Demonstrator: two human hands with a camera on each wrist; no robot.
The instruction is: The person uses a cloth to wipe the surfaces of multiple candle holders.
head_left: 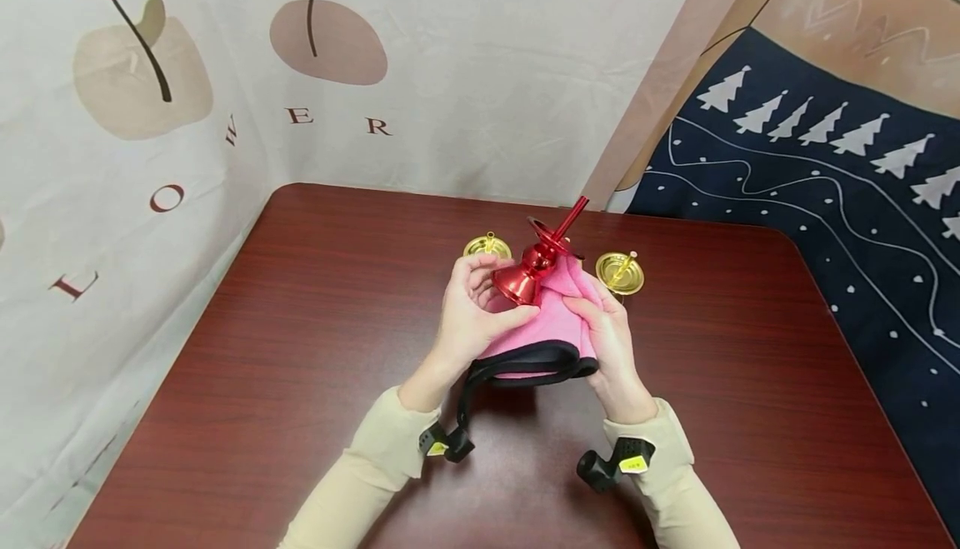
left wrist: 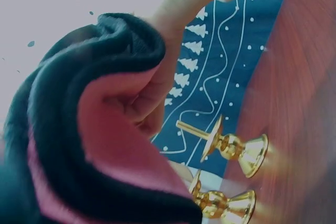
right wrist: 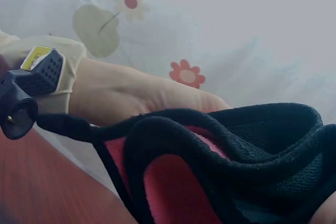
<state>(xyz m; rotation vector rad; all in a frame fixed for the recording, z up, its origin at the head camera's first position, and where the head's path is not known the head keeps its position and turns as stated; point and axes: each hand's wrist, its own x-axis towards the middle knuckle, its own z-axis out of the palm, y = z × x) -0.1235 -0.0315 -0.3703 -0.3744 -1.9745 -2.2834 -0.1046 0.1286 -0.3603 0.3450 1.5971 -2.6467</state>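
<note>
A shiny red candlestick (head_left: 538,259) with a long spike is held tilted above the table, its spike pointing up and right. My left hand (head_left: 467,311) holds it by the flared base, thumb in front and fingers behind. My right hand (head_left: 611,336) grips a pink cloth (head_left: 553,324) with black edging, which lies against the candlestick's side. In the left wrist view the folded cloth (left wrist: 131,129) hides much of the right hand (left wrist: 152,98). The cloth (right wrist: 181,187) also covers the left fingers in the right wrist view.
Gold candlesticks stand on the dark red table (head_left: 300,324) beyond the hands, one at the left (head_left: 487,245) and another at the right (head_left: 620,272). Printed cloth hangings (head_left: 480,74) rise behind the table. Small black cameras (head_left: 600,470) are strapped to both wrists.
</note>
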